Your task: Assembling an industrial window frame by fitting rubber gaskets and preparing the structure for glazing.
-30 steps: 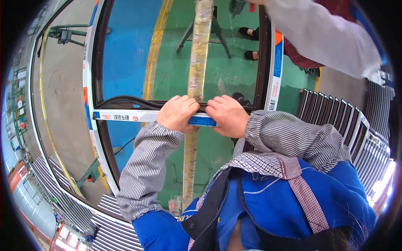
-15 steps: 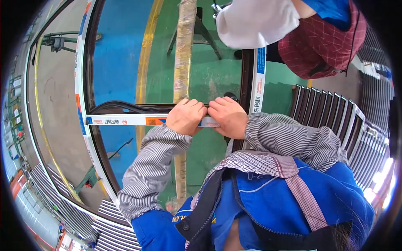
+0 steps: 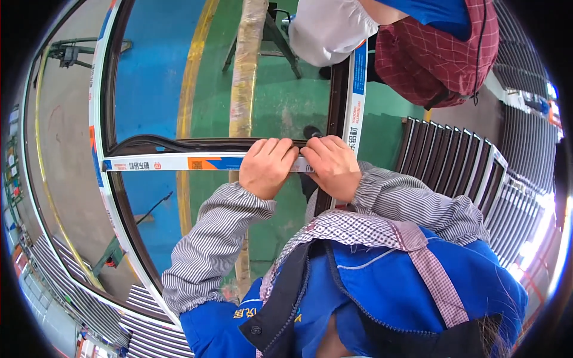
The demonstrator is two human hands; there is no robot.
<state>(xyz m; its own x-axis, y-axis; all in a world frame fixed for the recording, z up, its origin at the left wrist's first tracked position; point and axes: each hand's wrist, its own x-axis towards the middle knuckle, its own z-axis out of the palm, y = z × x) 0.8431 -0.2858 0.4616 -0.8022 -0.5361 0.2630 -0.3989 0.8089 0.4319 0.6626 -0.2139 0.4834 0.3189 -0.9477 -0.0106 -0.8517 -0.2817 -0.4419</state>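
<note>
A window frame with dark brown inner sides and white printed protective film lies in front of me. Along its crossbar (image 3: 143, 163) runs a black rubber sealing strip (image 3: 206, 145). Toward the left end the strip bows up loosely, away from the bar. My left hand (image 3: 267, 167) is closed over the bar near its right end, fingers curled over the strip and the far edge. Right beside it, my right hand (image 3: 333, 168) grips in the same way by the corner with the right side bar (image 3: 353, 98). The strip under my fingers is hidden.
A film-wrapped support beam (image 3: 242, 95) runs beneath the frame, with a dark trestle (image 3: 277, 45) at the far end. Another person in a white cap (image 3: 325, 30) and dark red checked garment (image 3: 439, 56) leans in at far right. Stacked dark profiles (image 3: 447, 155) stand at right.
Both hands have slid a little to the right along the crossbar, uncovering more of its printed film. The view has shifted, so the frame and the other person appear farther left.
</note>
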